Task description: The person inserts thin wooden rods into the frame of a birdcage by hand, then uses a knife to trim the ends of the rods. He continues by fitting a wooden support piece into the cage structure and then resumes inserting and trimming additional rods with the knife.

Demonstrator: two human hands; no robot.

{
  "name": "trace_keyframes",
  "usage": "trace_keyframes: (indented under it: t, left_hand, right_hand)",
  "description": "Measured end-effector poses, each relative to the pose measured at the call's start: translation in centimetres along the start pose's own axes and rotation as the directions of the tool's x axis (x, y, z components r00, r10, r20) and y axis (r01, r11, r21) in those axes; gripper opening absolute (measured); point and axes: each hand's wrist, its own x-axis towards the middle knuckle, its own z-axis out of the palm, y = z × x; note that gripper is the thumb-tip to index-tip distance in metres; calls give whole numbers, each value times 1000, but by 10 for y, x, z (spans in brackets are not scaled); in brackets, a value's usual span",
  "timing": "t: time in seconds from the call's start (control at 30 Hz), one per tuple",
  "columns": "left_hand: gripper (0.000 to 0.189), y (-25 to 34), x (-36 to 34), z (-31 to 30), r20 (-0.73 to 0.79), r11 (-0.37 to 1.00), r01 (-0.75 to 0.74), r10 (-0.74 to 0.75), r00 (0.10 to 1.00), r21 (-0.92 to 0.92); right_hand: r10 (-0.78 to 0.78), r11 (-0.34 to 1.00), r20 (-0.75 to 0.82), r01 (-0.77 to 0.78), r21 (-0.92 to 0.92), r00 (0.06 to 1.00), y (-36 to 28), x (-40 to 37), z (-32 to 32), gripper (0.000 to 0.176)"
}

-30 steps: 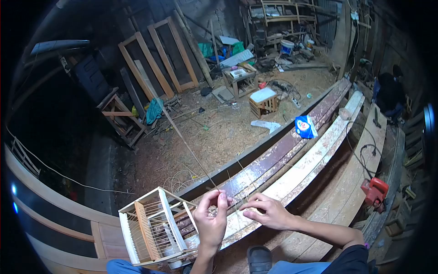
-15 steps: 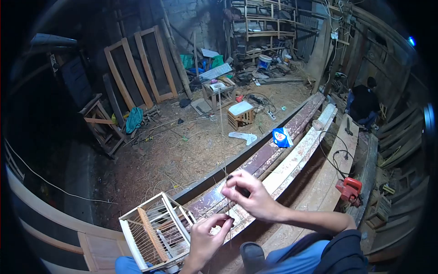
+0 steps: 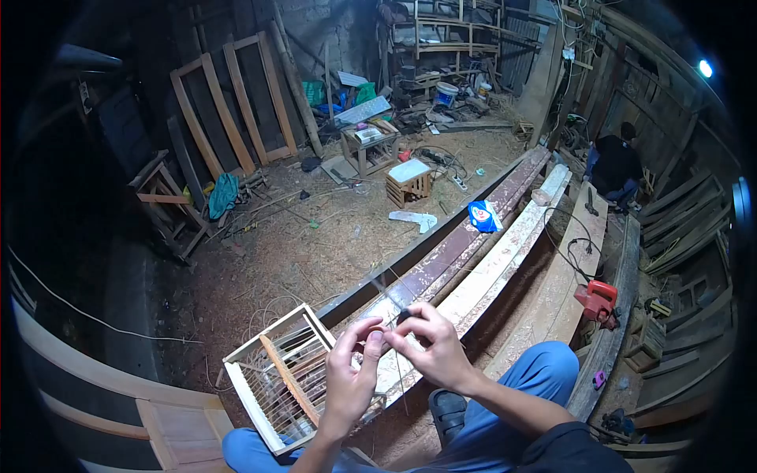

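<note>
My left hand [image 3: 351,382] and my right hand [image 3: 435,348] meet close together over the planks, fingers pinched. Between their fingertips runs a thin strip [image 3: 403,380], its lower end hanging below the hands. A small dark piece [image 3: 404,314] shows at my right fingertips, with a blurred greyish length slanting up and away from it; I cannot tell what it is. Beside my left hand, a wooden cage [image 3: 266,348] with thin bars stands tilted by my left knee.
Long planks [image 3: 505,272] strewn with shavings stretch away ahead. They carry a blue packet [image 3: 482,217]. A red power tool [image 3: 597,303] with a black cord lies to the right. Farther off are a slatted crate [image 3: 408,189], leaning wooden frames [image 3: 260,102] and a crouching person [image 3: 617,165].
My hands have come together; the left rose and the right moved slightly down and right. The strip, upright before, is now largely hidden by fingers. My right knee has come into view.
</note>
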Motion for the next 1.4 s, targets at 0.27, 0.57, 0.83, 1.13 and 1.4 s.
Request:
trace_keyframes:
  t: [0.27, 0.57, 0.83, 1.13, 1.4]
  left_hand:
    - [14, -35, -16, -10, -78, 997, -71, 69, 995, -15]
    - [17, -31, -12, -10, -59, 976, 82, -95, 994, -202]
    - [17, -43, -6, -11, -16, 984, 110, -113, 993, -143]
    - [15, -54, -7, -12, -3, 979, 129, -131, 991, -161]
    - [22, -58, -3, -13, -35, 965, 33, -44, 998, -260]
  right_hand:
    - [-93, 994, 63, 96, -53, 994, -3, -19, 33, 15]
    - [-26, 996, 59, 31, -83, 998, -9, -1, 17, 31]
    - [-31, 950, 259, -51, 306, 965, 21, 25, 22, 38]
    - [61, 945, 51, -74, 320, 997, 20, 37, 46, 21]
    - [79, 923, 98, -110, 370, 992, 21, 32, 49, 16]
